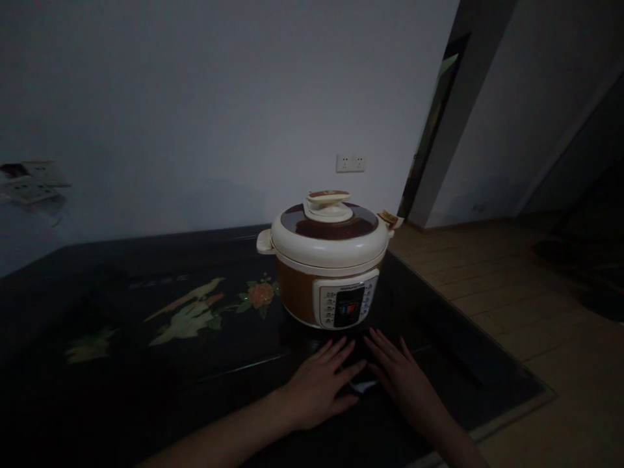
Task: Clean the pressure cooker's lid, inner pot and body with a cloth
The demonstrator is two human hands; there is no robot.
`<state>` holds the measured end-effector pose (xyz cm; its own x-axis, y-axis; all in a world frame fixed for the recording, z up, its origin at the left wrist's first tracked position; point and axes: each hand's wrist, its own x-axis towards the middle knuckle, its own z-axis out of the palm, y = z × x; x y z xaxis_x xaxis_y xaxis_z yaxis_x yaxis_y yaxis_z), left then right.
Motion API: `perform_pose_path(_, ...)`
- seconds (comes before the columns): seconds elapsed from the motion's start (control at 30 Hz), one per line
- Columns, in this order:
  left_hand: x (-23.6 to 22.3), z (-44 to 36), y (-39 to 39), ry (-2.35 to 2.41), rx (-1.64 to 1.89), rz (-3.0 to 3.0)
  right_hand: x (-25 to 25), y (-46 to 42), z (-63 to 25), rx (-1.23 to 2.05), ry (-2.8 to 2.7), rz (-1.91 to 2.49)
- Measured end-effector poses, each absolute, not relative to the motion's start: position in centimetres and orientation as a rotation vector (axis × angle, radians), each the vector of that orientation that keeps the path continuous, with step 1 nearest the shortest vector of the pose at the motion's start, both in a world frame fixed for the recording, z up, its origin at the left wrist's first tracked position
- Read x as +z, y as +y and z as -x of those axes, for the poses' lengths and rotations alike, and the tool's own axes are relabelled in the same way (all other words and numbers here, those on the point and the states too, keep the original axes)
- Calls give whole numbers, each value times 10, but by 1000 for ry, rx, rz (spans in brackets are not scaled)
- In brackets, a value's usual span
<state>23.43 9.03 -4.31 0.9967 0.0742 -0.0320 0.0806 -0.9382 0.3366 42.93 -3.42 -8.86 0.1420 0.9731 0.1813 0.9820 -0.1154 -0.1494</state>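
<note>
My left hand [319, 383] lies flat on the dark table [146, 390], fingers stretched out and apart. Beside it my right hand [402, 374] also rests flat with its fingers spread, pointing toward the cooker. Neither hand holds anything. A small pale thing [363, 387] shows between the two hands; I cannot make out what it is. Just beyond the fingertips stands a cream and brown electric pressure cooker [326, 260] with its lid on and a control panel [348, 304] facing me.
The black table bears a painted flower and bird pattern [195, 312]. A wall socket [351, 163] sits on the white wall behind the cooker. More sockets [29, 185] are at the far left. Wooden floor [511, 279] and a doorway [433, 130] lie to the right.
</note>
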Motion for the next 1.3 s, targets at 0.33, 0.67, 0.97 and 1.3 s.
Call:
perform_pose_path(0.33,-45,-218,80,99,75,-2674,-91,-34,-437,-30,-1890,2068)
perform_pose_path(0.67,-32,-210,73,185,188,-2602,-76,-42,-431,-182,-1827,1963)
perform_pose_path(0.97,-18,-144,123,700,804,-1773,-4,19,-294,113,-2299,1276)
perform_pose_path(1.3,-50,-110,141,684,784,-1567,-65,75,-230,-192,-2648,673)
